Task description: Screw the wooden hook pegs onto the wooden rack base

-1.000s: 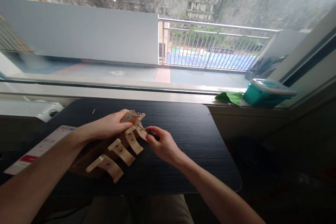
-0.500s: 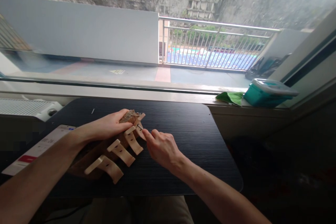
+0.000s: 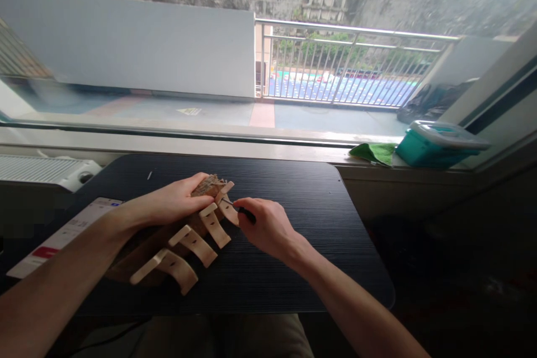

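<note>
A rough-barked piece of wood (image 3: 138,264) lies slantwise on the black table, with several curved wooden hooks (image 3: 193,245) in a row along its side. My left hand (image 3: 181,199) grips the wood near its far end, fingers wrapped over the bark. In my right hand (image 3: 268,228) is a screwdriver (image 3: 247,214) with a dark handle. Its thin metal shaft points left, and the tip meets the farthest hook (image 3: 227,207) near its upper part. Whether a screw sits under the tip is too small to tell.
A phone (image 3: 59,239) with a lit screen lies at the table's (image 3: 310,235) left, partly behind my left forearm. A green cloth (image 3: 372,152) and a teal lidded box (image 3: 438,145) rest on the windowsill. A white radiator (image 3: 46,170) stands at the left.
My right hand has shifted slightly right and its grip has turned, so the screwdriver's dark handle now shows. My left hand keeps its hold on the wood. The view has moved a little.
</note>
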The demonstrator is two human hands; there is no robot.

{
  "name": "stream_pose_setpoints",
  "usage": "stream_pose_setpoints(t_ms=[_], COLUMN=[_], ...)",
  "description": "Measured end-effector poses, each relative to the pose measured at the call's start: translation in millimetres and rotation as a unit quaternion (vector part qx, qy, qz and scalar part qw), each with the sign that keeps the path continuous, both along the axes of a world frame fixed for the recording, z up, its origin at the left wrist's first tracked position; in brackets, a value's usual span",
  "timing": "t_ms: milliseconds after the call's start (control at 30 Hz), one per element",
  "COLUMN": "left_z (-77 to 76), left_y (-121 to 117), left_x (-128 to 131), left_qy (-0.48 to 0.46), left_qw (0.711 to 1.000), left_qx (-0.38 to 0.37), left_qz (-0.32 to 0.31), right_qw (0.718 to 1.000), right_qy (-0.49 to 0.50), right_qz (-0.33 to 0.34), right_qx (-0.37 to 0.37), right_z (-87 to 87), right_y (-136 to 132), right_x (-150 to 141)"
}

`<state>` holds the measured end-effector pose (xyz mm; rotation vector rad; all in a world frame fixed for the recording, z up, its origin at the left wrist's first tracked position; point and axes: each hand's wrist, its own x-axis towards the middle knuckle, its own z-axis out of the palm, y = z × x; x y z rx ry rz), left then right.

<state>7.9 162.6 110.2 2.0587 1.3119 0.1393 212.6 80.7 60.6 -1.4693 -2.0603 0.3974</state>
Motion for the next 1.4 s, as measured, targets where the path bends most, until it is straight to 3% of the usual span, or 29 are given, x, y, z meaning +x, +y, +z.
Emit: stream_pose_setpoints(t_ms=[133,233,300,367,433,533,633,733,900,1033,1133,1200,1300,1400], left_z=[0.2,0.6,0.7,0.7,0.7,1.1,1.5,0.8,-2.9,-3.2,-0.9,0.5,0.9,-0.4], left_y=[0,0,0,0,0,-2,-3,-2,1,2,0,-1,-1,0], left_x=[0,0,0,-1,-1,0,0,-1,-4,-4,-3,-2,-3,-4], left_qy=[-0.021,-0.024,-0.019,-0.013,-0.006,0.004,0.004,0.005,0.007,0.008,-0.003,-0.007,0.001,0.008], left_qw=[1.0,0.999,0.999,1.0,1.0,1.0,1.0,1.0,1.0,0.999,1.0,1.0,1.0,1.0], left_qx=[-0.007,-0.021,-0.022,-0.012,0.004,0.017,0.02,0.02,0.023,0.024,0.013,0.004,0.006,0.013], left_qz=[-0.014,-0.02,-0.024,-0.025,-0.02,-0.005,0.001,-0.002,-0.012,-0.019,-0.025,-0.026,-0.027,-0.023], right_qw=[0.996,0.996,0.957,0.903,0.886,0.896,0.944,0.993,0.988,0.98,0.992,0.999,0.954,0.923], right_qy=[-0.079,0.088,0.266,0.367,0.382,0.367,0.282,0.086,-0.138,-0.19,-0.119,0.024,0.266,0.32], right_qz=[0.01,-0.017,-0.04,-0.043,-0.037,-0.048,-0.082,-0.077,-0.023,-0.01,-0.012,-0.027,-0.033,-0.023], right_qx=[0.036,0.0,-0.112,-0.219,-0.261,-0.247,-0.153,-0.016,0.062,0.063,0.046,0.005,-0.137,-0.214], right_z=[-6.8,-18.4,-24.2,-26.7,-26.4,-23.3,-20.1,-17.4,-8.1,-3.8,-7.9,-12.3,-17.5,-19.7], right_y=[-10,-9,-4,2,6,5,-2,-10,-17,-16,-12,-7,4,11], right_x=[-8,-11,-10,-10,-9,-9,-9,-10,-12,-16,-17,-17,-13,-11])
